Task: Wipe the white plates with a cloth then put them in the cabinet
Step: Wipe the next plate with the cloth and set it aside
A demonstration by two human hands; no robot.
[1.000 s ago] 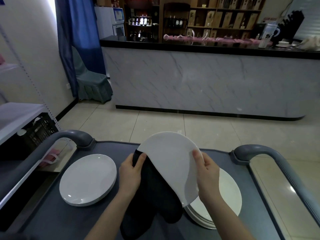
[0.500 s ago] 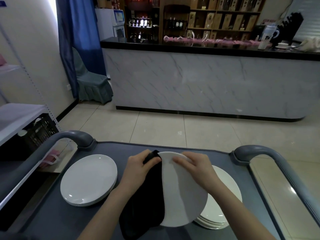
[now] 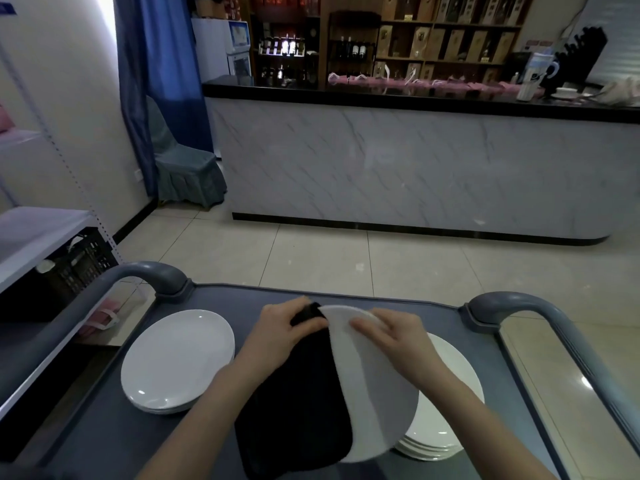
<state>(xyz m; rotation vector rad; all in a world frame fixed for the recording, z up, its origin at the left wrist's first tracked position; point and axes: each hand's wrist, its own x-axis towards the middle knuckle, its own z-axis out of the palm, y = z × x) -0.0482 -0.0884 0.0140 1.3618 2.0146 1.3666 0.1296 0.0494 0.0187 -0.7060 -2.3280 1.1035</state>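
Over the grey cart (image 3: 512, 393) I hold a white plate (image 3: 377, 393) tilted, its far rim up. My right hand (image 3: 388, 336) grips that far rim from the right. My left hand (image 3: 282, 332) grips a black cloth (image 3: 298, 403) bunched against the plate's upper left edge; the cloth drapes over the plate's left half and hangs toward me. Beneath the held plate, on the right, lies a stack of white plates (image 3: 450, 441). A second, lower stack of white plates (image 3: 176, 358) rests on the cart's left side.
Curved grey handles rise at the cart's left (image 3: 149, 275) and right (image 3: 519, 306) far corners. A shelf unit with a black crate (image 3: 76, 265) stands at the left. Tiled floor (image 3: 346, 258) stretches to a marble-fronted bar counter (image 3: 415, 161); a covered chair (image 3: 183, 168) sits by a blue curtain.
The plate has tipped down from nearly upright to a flatter tilt and sunk lower. My right hand slid from the plate's right side to its far rim, and my left hand rose with the cloth.
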